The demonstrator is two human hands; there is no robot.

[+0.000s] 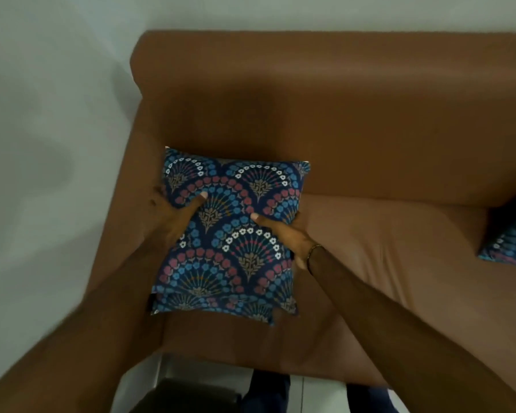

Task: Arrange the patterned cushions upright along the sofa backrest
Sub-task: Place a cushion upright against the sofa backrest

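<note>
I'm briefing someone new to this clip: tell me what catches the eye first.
First, the blue fan-patterned cushion at centre, held over the brown sofa seat near its left arm, with the left hand and right hand each taking a grip on one side. A second patterned cushion peeks in at the right edge.

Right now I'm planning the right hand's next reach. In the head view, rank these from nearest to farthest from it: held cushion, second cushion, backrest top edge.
From the right hand:
1. Held cushion, gripped at its right edge.
2. Second cushion, on the seat at the far right, partly cut off.
3. Backrest top edge, by the wall.
</note>
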